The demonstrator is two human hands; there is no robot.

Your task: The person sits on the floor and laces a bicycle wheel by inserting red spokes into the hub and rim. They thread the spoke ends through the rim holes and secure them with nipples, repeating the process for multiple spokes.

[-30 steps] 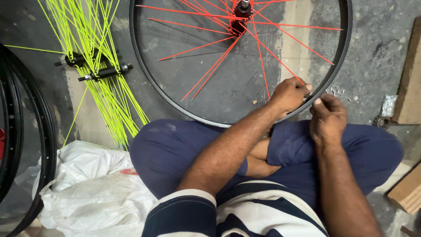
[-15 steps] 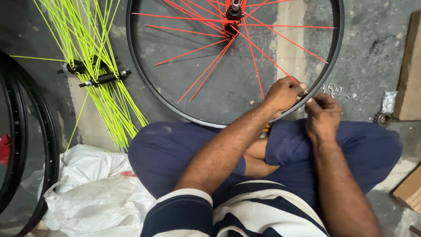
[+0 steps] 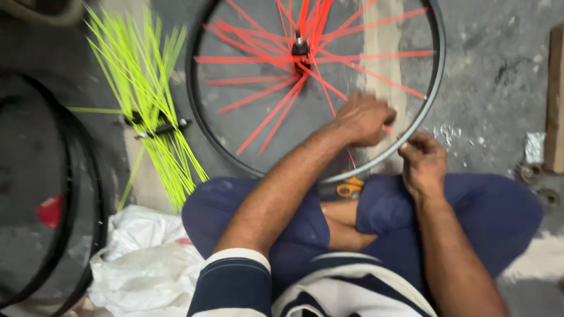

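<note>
Hands met at the near edge of a black metal bicycle wheel rim [image 3: 432,105] that lay flat on the grey concrete floor [image 3: 487,70] in front of the seated person's crossed legs. Left hand [image 3: 365,119] was curled inside the rim, fingers closed around a thin red spoke [image 3: 352,97] near where it reached the rim. Right hand [image 3: 423,161] sat just outside the rim, fingertips pinched together at the same spot; whatever small part they held was too blurred to tell. Other red spokes fanned from the dark hub [image 3: 299,48] at the wheel's middle. An orange-handled tool [image 3: 350,188] lay on the lap just under the rim. To the left, a bundle of neon yellow-green spokes [image 3: 154,117] spread across the floor, with a crumpled white plastic bag [image 3: 147,264] near the left knee and another black rim [image 3: 88,194] at the far left. A brown cardboard edge [image 3: 555,94] stood at the right border, with a small silvery scrap [image 3: 533,147] beside it.
</note>
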